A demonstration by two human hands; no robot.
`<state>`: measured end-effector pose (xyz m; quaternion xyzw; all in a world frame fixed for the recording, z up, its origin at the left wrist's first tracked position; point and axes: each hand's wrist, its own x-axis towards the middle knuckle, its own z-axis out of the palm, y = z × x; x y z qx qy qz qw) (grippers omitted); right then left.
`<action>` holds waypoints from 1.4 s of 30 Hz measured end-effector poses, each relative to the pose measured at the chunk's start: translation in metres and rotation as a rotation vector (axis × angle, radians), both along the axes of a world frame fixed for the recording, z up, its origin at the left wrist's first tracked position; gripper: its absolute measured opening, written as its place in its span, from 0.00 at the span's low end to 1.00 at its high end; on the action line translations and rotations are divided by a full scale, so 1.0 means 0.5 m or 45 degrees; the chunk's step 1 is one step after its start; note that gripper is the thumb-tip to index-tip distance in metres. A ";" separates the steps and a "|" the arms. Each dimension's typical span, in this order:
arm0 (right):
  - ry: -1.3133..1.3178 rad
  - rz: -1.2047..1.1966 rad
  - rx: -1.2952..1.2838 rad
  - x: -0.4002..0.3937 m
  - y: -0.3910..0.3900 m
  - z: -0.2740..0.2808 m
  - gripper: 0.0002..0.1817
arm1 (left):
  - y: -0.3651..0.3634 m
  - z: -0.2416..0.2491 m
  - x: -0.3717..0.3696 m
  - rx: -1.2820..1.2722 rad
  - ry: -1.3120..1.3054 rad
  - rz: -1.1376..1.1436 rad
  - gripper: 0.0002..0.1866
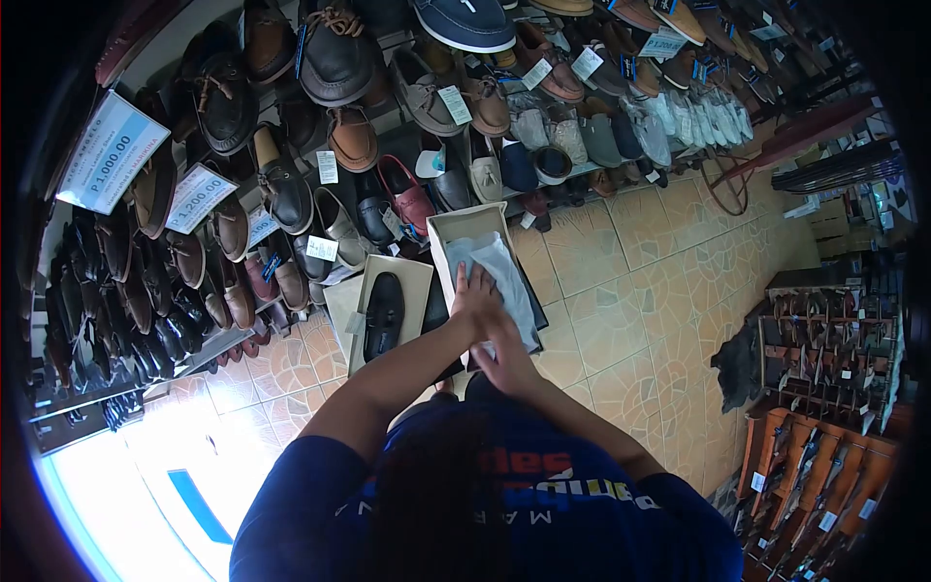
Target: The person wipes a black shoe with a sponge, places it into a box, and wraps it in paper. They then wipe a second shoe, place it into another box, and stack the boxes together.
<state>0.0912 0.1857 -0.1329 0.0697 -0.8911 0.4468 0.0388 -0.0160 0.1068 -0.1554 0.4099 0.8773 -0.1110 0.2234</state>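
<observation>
An open shoe box (435, 233) stands in front of me with white tissue paper (514, 291) spread over its contents. My left hand (474, 294) lies flat on the paper, fingers stretched out. Close against its wrist is my right hand (502, 347), over the near part of the box; its thumb stands apart, and its other fingers are partly hidden by the left hand. What lies under the paper cannot be seen. To the left, a black loafer (386, 315) rests in a second open box or lid (417, 288).
Racks of loafers and boat shoes (281, 189) rise ahead and to the left, with price signs (114, 150). Plastic-wrapped shoes (679, 121) line the far shelf. Tiled floor (621, 281) stretches right, towards a wooden rack (815, 485) and a shelf of belts or sandals (824, 339).
</observation>
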 end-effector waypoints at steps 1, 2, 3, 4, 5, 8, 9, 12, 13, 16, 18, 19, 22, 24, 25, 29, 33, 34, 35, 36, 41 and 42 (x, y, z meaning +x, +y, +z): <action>-0.199 -0.105 0.107 0.008 0.010 -0.035 0.32 | 0.002 -0.047 0.001 0.029 0.000 0.074 0.41; -0.207 -0.175 0.048 0.016 0.022 -0.070 0.33 | 0.002 -0.038 -0.004 -0.008 -0.038 0.070 0.42; -0.217 -0.244 -0.011 0.026 0.035 -0.105 0.34 | 0.002 -0.017 -0.008 -0.046 -0.077 0.066 0.43; -0.234 -0.316 -0.069 0.036 0.042 -0.121 0.34 | 0.002 0.001 -0.006 -0.084 -0.124 0.060 0.44; -0.375 -0.325 -0.105 0.033 0.045 -0.080 0.35 | 0.009 0.012 -0.007 -0.088 -0.143 0.072 0.46; -0.214 -0.268 -0.126 0.013 0.040 0.031 0.32 | 0.035 0.021 -0.020 -0.026 -0.185 0.144 0.51; -0.141 -0.243 0.095 0.006 0.041 0.054 0.31 | 0.039 0.018 -0.024 0.034 -0.192 0.185 0.50; -0.032 -0.195 0.534 0.002 0.049 0.054 0.28 | 0.028 -0.017 -0.016 0.191 -0.075 0.183 0.48; -0.067 -0.207 0.538 0.009 0.060 0.004 0.27 | 0.015 -0.027 -0.011 0.269 -0.046 0.154 0.47; -0.295 -0.262 0.217 0.017 0.082 -0.023 0.27 | 0.002 -0.032 -0.016 0.395 -0.059 0.155 0.44; -0.373 -0.456 -0.094 0.043 0.104 -0.037 0.29 | -0.001 -0.023 -0.010 0.514 -0.068 0.186 0.44; -0.345 -0.625 -0.236 0.063 0.127 -0.062 0.30 | 0.004 -0.024 -0.010 0.518 -0.076 0.197 0.46; -0.772 -1.507 -1.007 0.065 0.197 -0.068 0.35 | 0.010 -0.020 -0.010 0.535 -0.030 0.189 0.46; -0.458 -1.494 -0.474 0.062 0.212 -0.090 0.34 | 0.011 -0.007 -0.013 0.416 -0.092 0.163 0.47; -0.208 -1.275 -0.228 0.051 0.190 -0.053 0.32 | 0.012 0.000 -0.017 0.355 -0.120 0.151 0.47; -0.066 0.107 -0.050 -0.011 0.122 0.027 0.28 | 0.020 -0.012 -0.018 0.218 -0.045 0.146 0.49; -0.072 -0.021 0.744 -0.105 0.093 -0.028 0.30 | 0.010 -0.072 -0.006 0.255 0.112 0.153 0.52; -0.110 -0.113 0.815 -0.126 0.110 -0.060 0.32 | 0.004 -0.076 -0.005 0.296 0.100 0.182 0.53; -0.151 -0.205 0.886 -0.139 0.125 -0.089 0.34 | -0.001 -0.072 -0.004 0.322 0.081 0.200 0.53; -0.249 -0.187 0.731 -0.144 0.138 -0.110 0.34 | -0.004 -0.064 -0.004 0.349 0.060 0.217 0.54; -0.475 -0.147 0.381 -0.149 0.188 -0.180 0.35 | 0.012 -0.054 -0.005 0.371 0.042 0.266 0.53; -0.457 -0.207 0.514 -0.147 0.182 -0.172 0.36 | 0.012 -0.054 -0.007 0.376 0.034 0.270 0.54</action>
